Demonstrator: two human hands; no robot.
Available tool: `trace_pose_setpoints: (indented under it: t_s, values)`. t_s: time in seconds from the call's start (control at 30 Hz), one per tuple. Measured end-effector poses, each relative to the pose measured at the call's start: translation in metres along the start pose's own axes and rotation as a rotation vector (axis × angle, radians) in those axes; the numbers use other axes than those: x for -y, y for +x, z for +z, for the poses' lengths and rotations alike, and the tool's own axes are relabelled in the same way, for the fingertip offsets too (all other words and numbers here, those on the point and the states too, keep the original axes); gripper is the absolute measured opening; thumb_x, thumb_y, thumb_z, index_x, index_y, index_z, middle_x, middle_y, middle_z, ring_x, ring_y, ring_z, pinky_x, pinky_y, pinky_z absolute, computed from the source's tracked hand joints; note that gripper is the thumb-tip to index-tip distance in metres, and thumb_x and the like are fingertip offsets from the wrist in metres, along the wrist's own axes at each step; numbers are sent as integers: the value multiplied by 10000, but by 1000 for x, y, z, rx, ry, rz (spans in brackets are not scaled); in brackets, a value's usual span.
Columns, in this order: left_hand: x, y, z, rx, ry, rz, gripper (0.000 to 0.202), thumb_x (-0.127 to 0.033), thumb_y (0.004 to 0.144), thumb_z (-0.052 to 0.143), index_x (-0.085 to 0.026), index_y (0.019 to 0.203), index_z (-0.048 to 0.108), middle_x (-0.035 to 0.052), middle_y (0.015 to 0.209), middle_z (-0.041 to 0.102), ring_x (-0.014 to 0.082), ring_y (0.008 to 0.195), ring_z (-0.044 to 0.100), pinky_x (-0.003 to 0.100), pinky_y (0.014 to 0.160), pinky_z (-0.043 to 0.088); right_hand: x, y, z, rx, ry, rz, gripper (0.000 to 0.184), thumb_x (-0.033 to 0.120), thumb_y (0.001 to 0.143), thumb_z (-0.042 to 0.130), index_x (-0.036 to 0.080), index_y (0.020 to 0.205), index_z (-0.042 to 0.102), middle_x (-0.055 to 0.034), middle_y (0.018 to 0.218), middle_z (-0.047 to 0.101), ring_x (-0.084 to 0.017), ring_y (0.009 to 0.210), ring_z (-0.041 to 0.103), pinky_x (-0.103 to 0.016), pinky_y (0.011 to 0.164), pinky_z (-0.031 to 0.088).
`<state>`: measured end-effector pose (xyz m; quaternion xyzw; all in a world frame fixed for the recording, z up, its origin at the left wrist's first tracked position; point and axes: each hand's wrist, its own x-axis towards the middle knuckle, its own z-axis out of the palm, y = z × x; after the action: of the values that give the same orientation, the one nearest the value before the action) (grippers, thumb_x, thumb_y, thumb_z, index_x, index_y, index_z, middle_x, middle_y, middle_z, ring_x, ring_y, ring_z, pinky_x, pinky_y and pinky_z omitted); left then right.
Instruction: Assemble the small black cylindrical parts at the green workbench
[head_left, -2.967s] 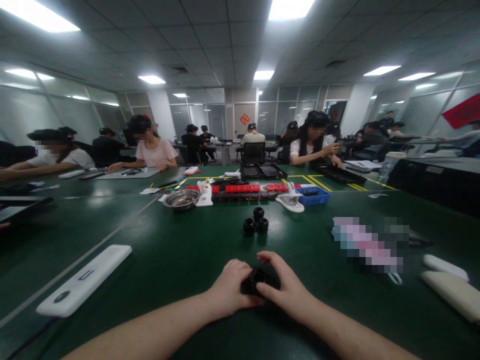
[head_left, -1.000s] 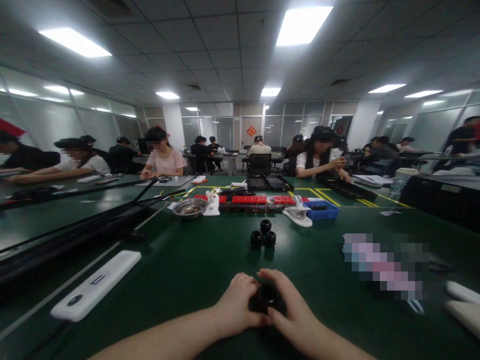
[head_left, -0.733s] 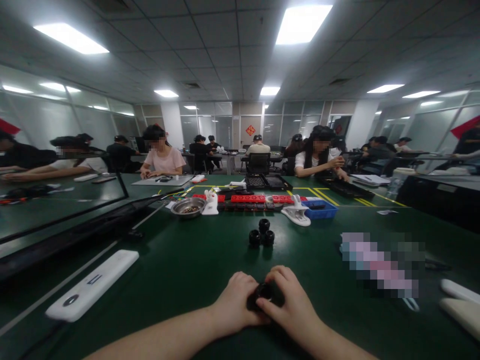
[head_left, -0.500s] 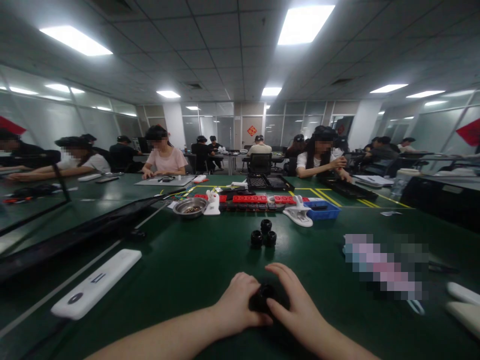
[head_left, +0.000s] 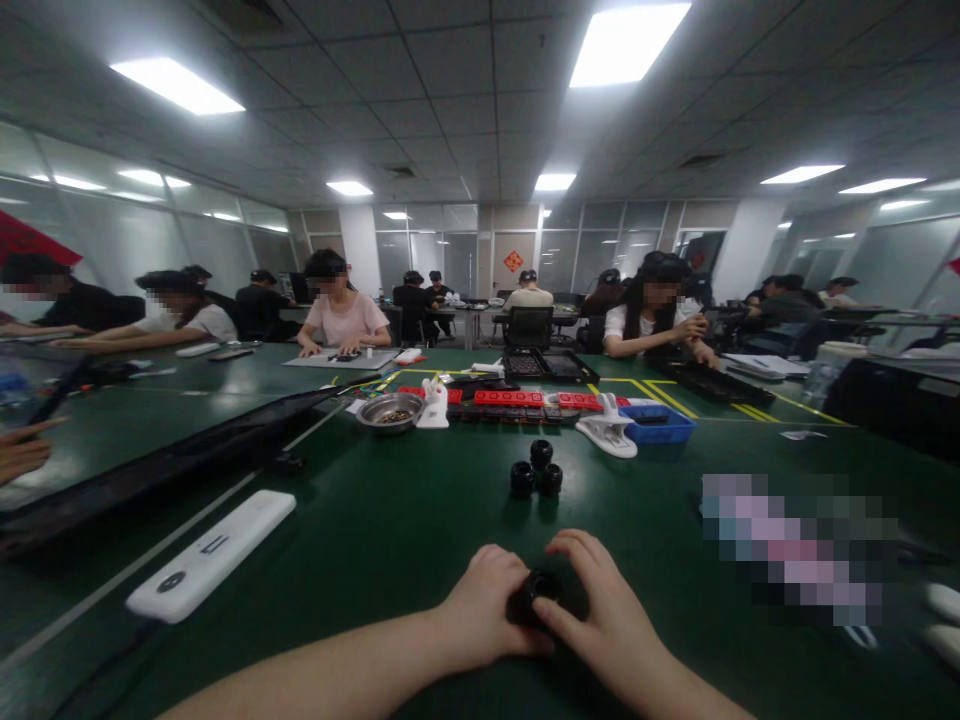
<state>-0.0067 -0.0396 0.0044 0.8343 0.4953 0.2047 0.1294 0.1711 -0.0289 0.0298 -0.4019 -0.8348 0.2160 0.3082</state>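
My left hand is wrapped round a black round part with a ring-like, hollow-looking top, low over the green table. My right hand is beside it on the right. Its thumb touches the part's near rim, while the other fingers are spread and curve past the far side, seemingly off it. The lower part of the held piece is hidden by my hands and shadow. Just beyond stand three similar glossy black round parts in a tight cluster.
Farther off are a metal bowl of small pieces, red strips, a white clamp and a blue bin. A white power strip and long black panel lie left. A co-worker's hand shows at the left edge.
The whole view has shifted slightly to the right as the camera turned left. A co-worker's hand has come into view at the left edge. My grip looks nearly the same.
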Motion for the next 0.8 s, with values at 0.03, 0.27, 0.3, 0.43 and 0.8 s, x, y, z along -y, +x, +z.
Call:
trace_pose_setpoints:
  t_s: [0.03, 0.27, 0.3, 0.43, 0.8]
  values:
    - [0, 0, 0, -4, 1, 0, 397, -503, 578, 706, -181, 750, 551, -5, 800, 545, 179, 776, 493, 282, 726, 364, 2, 0, 0, -9, -32, 21, 318, 282, 645, 631, 185, 930, 532, -105, 1072, 499, -274, 1019, 469, -431, 885, 399]
    - [0, -1, -1, 31, -4, -11, 375, -509, 630, 661, -186, 793, 562, 7, 844, 557, 194, 814, 488, 295, 754, 367, 7, 0, -2, 135, 79, -68, 437, 137, 648, 525, 212, 1078, 508, -91, 1174, 462, -258, 1116, 427, -425, 960, 347]
    - [0, -1, -1, 31, -3, -8, 382, -522, 629, 659, -187, 785, 562, 6, 837, 556, 195, 812, 488, 295, 752, 367, 6, 0, -2, 134, 86, -55, 495, 152, 654, 529, 208, 1141, 467, -101, 1220, 434, -271, 1152, 397, -446, 983, 318]
    - [-1, 0, 0, 34, 0, 3, 362, -512, 626, 664, -191, 755, 560, 0, 818, 556, 184, 788, 492, 287, 742, 364, 3, 0, 0, 47, 3, 27, 393, 283, 668, 602, 190, 1037, 505, -116, 1150, 472, -290, 1090, 435, -457, 943, 354]
    - [2, 0, 2, 22, -16, 22, 391, -534, 617, 669, -190, 769, 563, -2, 814, 551, 183, 784, 492, 285, 724, 357, 2, -1, 0, 36, 73, 19, 531, 230, 663, 563, 172, 1174, 430, -134, 1261, 411, -291, 1198, 354, -480, 1005, 282]
